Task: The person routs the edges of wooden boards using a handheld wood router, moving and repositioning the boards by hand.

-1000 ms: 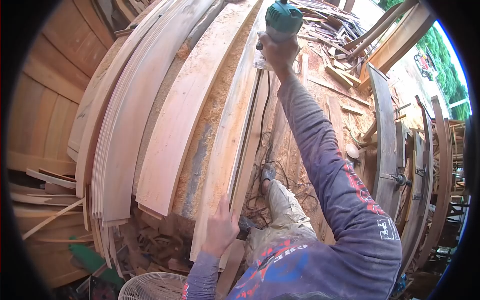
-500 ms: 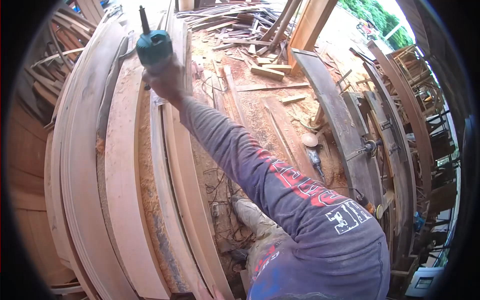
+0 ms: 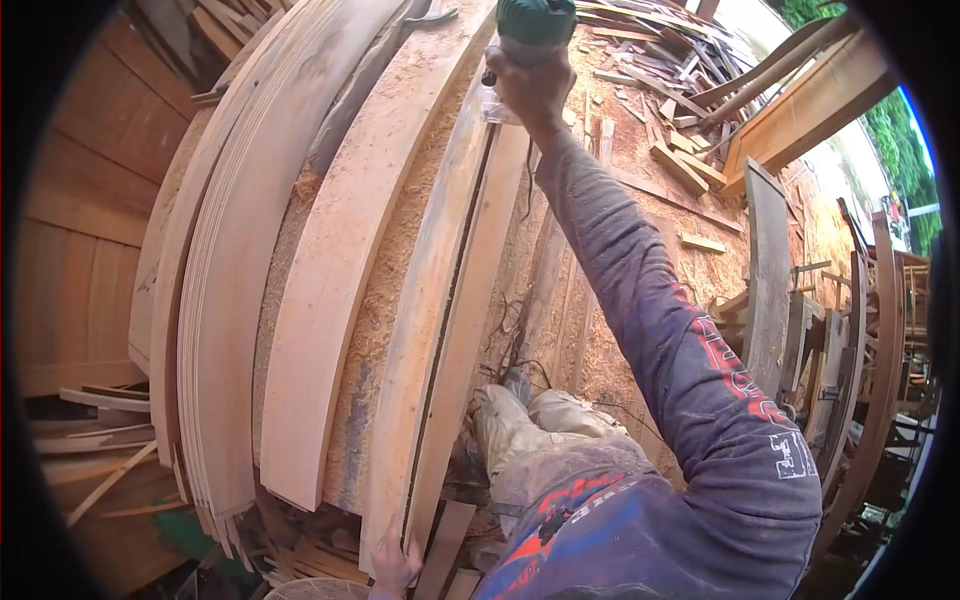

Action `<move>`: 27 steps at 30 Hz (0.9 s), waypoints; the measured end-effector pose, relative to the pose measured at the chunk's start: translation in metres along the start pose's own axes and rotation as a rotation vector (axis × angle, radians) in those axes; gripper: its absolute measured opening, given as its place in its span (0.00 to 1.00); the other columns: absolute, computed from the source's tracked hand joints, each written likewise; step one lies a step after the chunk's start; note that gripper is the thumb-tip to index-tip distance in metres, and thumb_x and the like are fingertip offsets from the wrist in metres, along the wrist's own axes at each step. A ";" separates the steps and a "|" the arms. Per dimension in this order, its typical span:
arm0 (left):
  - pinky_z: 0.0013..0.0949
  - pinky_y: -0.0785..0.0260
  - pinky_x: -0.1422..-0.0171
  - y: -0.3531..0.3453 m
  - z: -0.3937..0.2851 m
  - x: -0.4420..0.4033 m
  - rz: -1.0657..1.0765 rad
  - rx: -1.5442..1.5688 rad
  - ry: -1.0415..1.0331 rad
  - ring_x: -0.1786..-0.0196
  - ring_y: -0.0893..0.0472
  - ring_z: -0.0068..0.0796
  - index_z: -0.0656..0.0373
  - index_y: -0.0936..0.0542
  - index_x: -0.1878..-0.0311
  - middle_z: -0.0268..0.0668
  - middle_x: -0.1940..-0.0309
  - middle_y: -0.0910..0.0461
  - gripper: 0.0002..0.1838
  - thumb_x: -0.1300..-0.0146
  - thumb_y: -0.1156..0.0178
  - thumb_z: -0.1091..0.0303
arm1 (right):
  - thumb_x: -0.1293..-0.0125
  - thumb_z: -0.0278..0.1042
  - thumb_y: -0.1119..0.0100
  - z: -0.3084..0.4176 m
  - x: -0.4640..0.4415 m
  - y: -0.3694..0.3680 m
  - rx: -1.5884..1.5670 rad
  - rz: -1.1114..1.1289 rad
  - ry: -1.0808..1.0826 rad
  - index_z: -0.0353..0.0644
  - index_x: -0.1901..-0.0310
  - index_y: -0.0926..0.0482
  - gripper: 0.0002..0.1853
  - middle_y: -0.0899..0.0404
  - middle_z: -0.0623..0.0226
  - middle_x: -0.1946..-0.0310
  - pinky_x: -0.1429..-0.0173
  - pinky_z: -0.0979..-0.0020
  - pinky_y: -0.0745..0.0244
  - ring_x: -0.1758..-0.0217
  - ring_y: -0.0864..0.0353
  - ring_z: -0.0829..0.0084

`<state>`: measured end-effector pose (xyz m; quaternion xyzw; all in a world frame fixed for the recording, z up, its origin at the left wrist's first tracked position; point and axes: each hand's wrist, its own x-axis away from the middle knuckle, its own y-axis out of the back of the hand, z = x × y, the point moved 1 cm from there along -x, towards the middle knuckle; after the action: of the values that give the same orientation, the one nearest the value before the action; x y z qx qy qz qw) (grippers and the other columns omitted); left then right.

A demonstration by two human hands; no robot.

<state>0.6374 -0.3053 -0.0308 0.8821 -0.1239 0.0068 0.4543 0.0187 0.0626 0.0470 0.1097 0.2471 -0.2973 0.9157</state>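
My right hand [image 3: 535, 88] is stretched far forward, its fingers wrapped around a teal trim router [image 3: 538, 22]. The router's top is cut off by the upper frame edge. A clear plastic piece shows below the hand, over a long narrow wooden board [image 3: 425, 290]. A dark gap separates that board from a second pale strip [image 3: 465, 300] beside it. Down at the near end, my left hand [image 3: 398, 562] grips the end of the board, fingers on its top; part of the hand is out of frame.
Wide planks [image 3: 330, 290] and a stack of boards [image 3: 225, 290] lie to the left, with sawdust between. Scrap wood [image 3: 690, 165] covers the ground ahead. Cords [image 3: 515, 340] lie near my legs [image 3: 540, 425]. A wooden post [image 3: 800, 115] and upright planks [image 3: 768, 270] stand right.
The view has turned and tilted down, so the router sits farther right and higher in frame. More of my left hand and the boards' near ends now shows.
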 end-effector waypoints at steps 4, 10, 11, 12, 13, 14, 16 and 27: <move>0.45 0.19 0.51 -0.002 0.004 0.002 0.012 -0.015 -0.005 0.55 0.13 0.55 0.76 0.34 0.31 0.59 0.41 0.20 0.38 0.45 0.33 0.78 | 0.55 0.42 0.19 -0.032 -0.026 -0.012 0.055 -0.052 0.132 0.37 0.52 0.19 0.30 0.12 0.59 0.61 0.50 0.65 0.17 0.60 0.12 0.67; 0.46 0.19 0.51 0.001 -0.001 0.000 0.012 -0.019 0.040 0.56 0.13 0.55 0.73 0.32 0.31 0.60 0.49 0.17 0.35 0.43 0.33 0.78 | 0.54 0.42 0.19 -0.038 -0.052 -0.018 0.115 -0.044 0.084 0.38 0.54 0.19 0.28 0.12 0.60 0.61 0.50 0.66 0.17 0.59 0.12 0.67; 0.46 0.19 0.51 0.000 -0.002 0.001 0.015 -0.020 0.041 0.56 0.13 0.55 0.73 0.32 0.31 0.60 0.49 0.17 0.35 0.43 0.33 0.78 | 0.54 0.42 0.19 -0.040 -0.056 -0.018 0.116 -0.044 0.081 0.38 0.54 0.19 0.28 0.12 0.60 0.61 0.50 0.66 0.17 0.59 0.12 0.67; 0.46 0.20 0.52 0.000 -0.001 0.003 0.029 -0.028 0.041 0.56 0.13 0.56 0.74 0.32 0.31 0.60 0.49 0.17 0.35 0.43 0.34 0.78 | 0.54 0.42 0.19 -0.042 -0.062 -0.019 0.112 -0.033 0.071 0.38 0.54 0.18 0.27 0.12 0.60 0.61 0.50 0.66 0.17 0.59 0.12 0.67; 0.47 0.20 0.52 0.000 0.001 0.005 0.042 -0.037 0.039 0.57 0.13 0.56 0.74 0.32 0.31 0.60 0.50 0.17 0.35 0.43 0.34 0.78 | 0.54 0.41 0.20 -0.044 -0.068 -0.021 0.109 -0.024 0.064 0.38 0.55 0.18 0.26 0.12 0.60 0.61 0.50 0.66 0.17 0.59 0.12 0.67; 0.47 0.20 0.52 -0.001 0.003 0.010 0.040 -0.040 0.033 0.57 0.13 0.56 0.74 0.32 0.31 0.60 0.50 0.17 0.35 0.43 0.34 0.78 | 0.54 0.41 0.20 -0.048 -0.074 -0.023 0.108 -0.030 0.067 0.38 0.55 0.18 0.26 0.12 0.60 0.61 0.50 0.66 0.17 0.59 0.12 0.67; 0.46 0.20 0.51 -0.002 0.002 0.010 0.086 -0.029 0.137 0.55 0.13 0.57 0.73 0.33 0.30 0.59 0.51 0.17 0.36 0.43 0.35 0.78 | 0.54 0.41 0.20 -0.057 -0.083 -0.027 0.127 -0.108 0.138 0.38 0.56 0.18 0.25 0.12 0.62 0.62 0.49 0.66 0.17 0.60 0.12 0.67; 0.46 0.32 0.28 -0.019 0.008 0.033 0.325 -0.016 0.372 0.33 0.26 0.56 0.60 0.26 0.31 0.54 0.33 0.27 0.31 0.38 0.34 0.67 | 0.54 0.40 0.21 -0.093 -0.156 -0.045 0.134 -0.083 0.124 0.39 0.57 0.17 0.24 0.12 0.63 0.63 0.50 0.66 0.17 0.60 0.12 0.67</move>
<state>0.6726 -0.3083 -0.0470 0.8305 -0.1784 0.2411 0.4693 -0.1542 0.1353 0.0462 0.1788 0.2870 -0.3434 0.8762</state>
